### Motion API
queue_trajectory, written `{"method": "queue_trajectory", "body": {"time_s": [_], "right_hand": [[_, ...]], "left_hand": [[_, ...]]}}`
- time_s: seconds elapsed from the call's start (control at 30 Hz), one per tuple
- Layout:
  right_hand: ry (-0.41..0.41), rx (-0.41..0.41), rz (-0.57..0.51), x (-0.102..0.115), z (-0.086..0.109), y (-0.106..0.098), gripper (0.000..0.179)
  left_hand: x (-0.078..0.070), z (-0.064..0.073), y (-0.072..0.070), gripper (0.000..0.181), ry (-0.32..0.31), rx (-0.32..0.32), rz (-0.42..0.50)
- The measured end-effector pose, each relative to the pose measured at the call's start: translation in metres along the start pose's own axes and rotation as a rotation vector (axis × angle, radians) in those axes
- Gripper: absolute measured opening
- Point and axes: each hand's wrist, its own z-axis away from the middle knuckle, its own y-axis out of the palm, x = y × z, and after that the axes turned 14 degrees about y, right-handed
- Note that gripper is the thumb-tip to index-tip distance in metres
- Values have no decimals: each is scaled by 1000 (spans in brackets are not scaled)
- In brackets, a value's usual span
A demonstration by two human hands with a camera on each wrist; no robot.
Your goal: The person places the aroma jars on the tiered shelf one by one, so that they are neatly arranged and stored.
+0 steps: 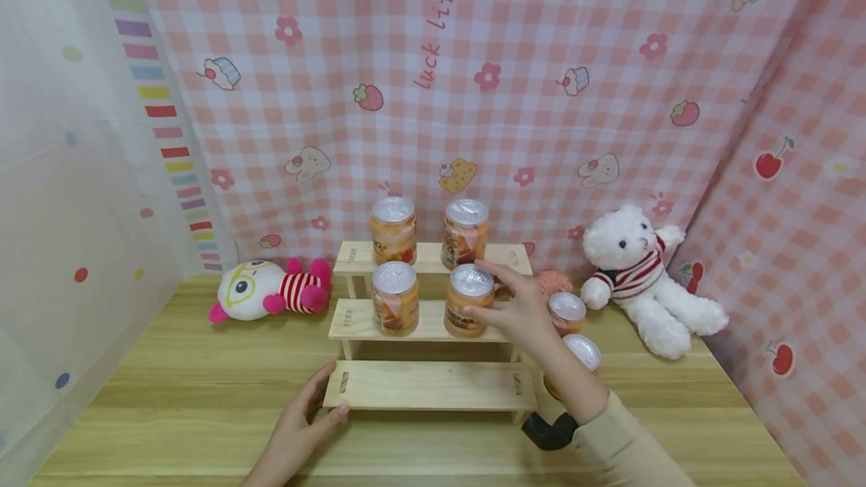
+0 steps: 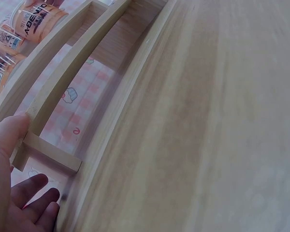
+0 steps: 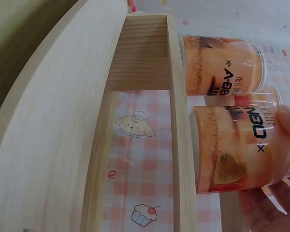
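A three-step wooden stand (image 1: pixel 433 385) stands on the table. My left hand (image 1: pixel 298 427) holds the left end of its lowest step, thumb at the front corner; in the left wrist view the other fingers (image 2: pixel 36 208) are below the step. On the middle step, my right hand (image 1: pixel 521 314) grips an orange-labelled can (image 1: pixel 467 307) with a silvery lid, thumb and fingers on opposite sides. To its left is a matching can (image 1: pixel 395 303). Two more cans, one left (image 1: pixel 394 235) and one right (image 1: pixel 465 235), stand on the top step.
Right of the stand, two similar cans, one behind (image 1: pixel 567 310) and one in front (image 1: pixel 583 352), are partly hidden by my right arm. A white teddy bear (image 1: pixel 649 276) sits at right, a plush doll (image 1: pixel 271 291) lies at left. A black bent object (image 1: pixel 549 433) shows beside my right wrist.
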Motion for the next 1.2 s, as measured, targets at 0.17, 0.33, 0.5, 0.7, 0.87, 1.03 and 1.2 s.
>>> {"method": "queue_trajectory", "body": {"time_s": [0.17, 0.33, 0.5, 0.7, 0.87, 1.03, 1.2], "right_hand": [[34, 10, -6, -1, 1, 1, 69], [96, 26, -88, -3, 7, -6, 71], [84, 14, -99, -3, 18, -18, 69], [65, -13, -77, -14, 37, -33, 69], [31, -65, -66, -25, 52, -48, 69], [49, -75, -71, -34, 64, -66, 71], [44, -93, -48, -48, 74, -80, 70]], "left_hand": [[0, 0, 0, 68, 2, -4, -6], [0, 1, 1, 68, 15, -5, 5], [0, 1, 1, 67, 11, -5, -4], [1, 1, 0, 68, 4, -4, 6], [1, 1, 1, 67, 1, -4, 9], [1, 1, 1, 68, 16, -7, -1], [2, 0, 1, 68, 29, -9, -6]]}}
